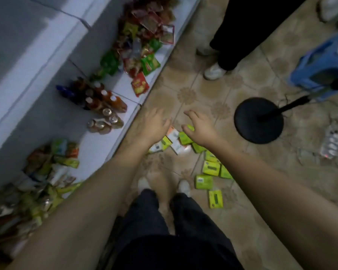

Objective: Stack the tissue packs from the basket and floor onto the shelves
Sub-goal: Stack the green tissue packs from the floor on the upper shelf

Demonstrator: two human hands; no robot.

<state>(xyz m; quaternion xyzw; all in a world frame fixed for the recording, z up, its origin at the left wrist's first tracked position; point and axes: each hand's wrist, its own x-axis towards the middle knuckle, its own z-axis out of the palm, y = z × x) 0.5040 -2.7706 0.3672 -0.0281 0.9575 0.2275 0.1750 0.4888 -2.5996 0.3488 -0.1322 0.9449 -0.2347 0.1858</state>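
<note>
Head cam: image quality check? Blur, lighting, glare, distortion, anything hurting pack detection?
Head view: dim, flat light, no glare. Head view: motion blur smears the left hand and right hand, so whether the right touches the tissue packs is unclear. Head view: snack packets at lower left are softest; wide-angle stretch toward the edges.

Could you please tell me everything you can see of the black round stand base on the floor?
The stand base is a flat, matte black disc, lying level on the patterned tiled floor, right of the right hand and apart from it. A thin black pole rises from its middle toward the upper right. Nothing else touches it.
</note>
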